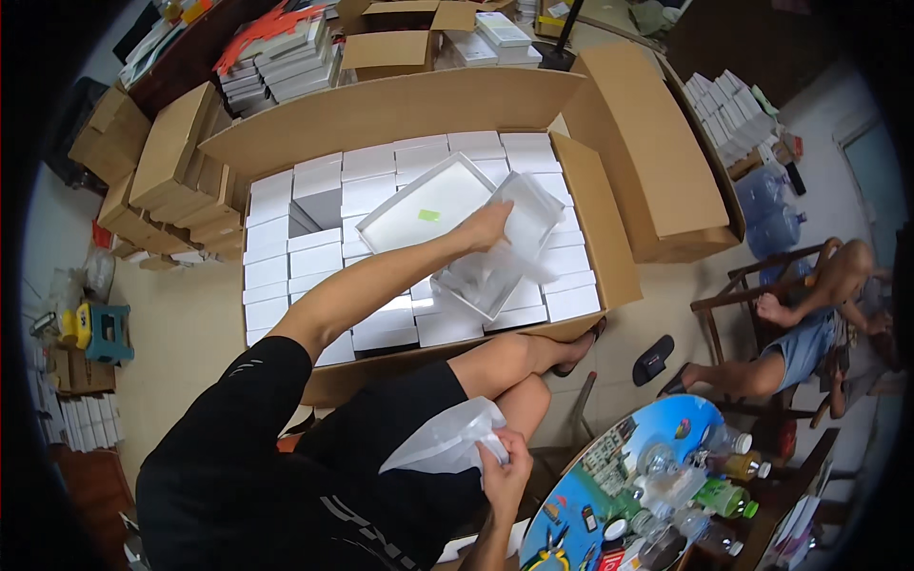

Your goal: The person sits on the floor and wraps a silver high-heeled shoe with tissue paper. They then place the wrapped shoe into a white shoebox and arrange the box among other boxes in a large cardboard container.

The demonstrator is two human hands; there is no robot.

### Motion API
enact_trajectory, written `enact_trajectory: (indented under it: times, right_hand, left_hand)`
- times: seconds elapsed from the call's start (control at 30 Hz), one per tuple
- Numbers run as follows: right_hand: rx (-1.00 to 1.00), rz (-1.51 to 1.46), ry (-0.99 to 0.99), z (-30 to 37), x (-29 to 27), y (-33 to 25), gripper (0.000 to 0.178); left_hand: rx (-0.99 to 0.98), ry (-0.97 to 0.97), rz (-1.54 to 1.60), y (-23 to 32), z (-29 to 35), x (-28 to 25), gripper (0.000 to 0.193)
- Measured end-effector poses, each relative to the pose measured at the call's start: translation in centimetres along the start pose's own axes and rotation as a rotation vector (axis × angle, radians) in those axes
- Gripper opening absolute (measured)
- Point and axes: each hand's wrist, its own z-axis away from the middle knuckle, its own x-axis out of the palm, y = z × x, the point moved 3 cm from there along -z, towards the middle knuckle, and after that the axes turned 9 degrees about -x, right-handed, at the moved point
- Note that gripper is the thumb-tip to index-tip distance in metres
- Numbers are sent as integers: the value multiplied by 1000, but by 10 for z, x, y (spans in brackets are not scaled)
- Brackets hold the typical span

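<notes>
My left hand [487,228] reaches over the large open carton and is closed on a clear plastic bag [531,214]. More crumpled bags [466,280] lie below it in a shallow white box [493,306]. Beside that box, a flat white box lid or tray [433,195] with a small green sticker [429,216] rests tilted on rows of white boxes [319,257]. Over my lap, my right hand [505,466] pinches the edge of a whitish translucent bag [443,440], which spreads toward the left. The fingertips of my left hand are partly hidden by the plastic.
The big carton [400,105] has raised flaps. At lower right, a round blue table [571,476] holds several plastic bottles [728,495] and pliers [550,552]. Another person [800,352] sits at the right, near a black slipper [653,360]. Cartons [176,162] are stacked at left.
</notes>
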Motion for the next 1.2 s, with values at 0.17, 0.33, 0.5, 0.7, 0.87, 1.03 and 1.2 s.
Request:
enact_trajectory:
  times: [0.17,0.33,0.5,0.7,0.87,1.03,1.2]
  right_hand:
    - [-35,0,263,-42,-27,-62,27]
    - [-233,-2,263,-181,-44,-99,21]
    - [-10,-143,-121,-368,7,-62,30]
    - [93,209,-267,-469,70,22,39]
    - [32,376,-163,-469,97,60,32]
    - [-344,677,-78,-445,114,65,32]
    - [-280,186,102,-418,118,83,38]
  left_hand:
    - [-77,-168,-224,-5,-11,5,96]
    - [-133,-176,-218,5,-15,-5,94]
    - [-164,-157,-153,-5,-21,8,92]
    - [369,-105,353,-29,-36,6,61]
    - [-145,-484,585,-33,-16,-18,50]
    - [-208,58,821,-72,11,-47,49]
    - [-98,168,-81,-112,28,-11,55]
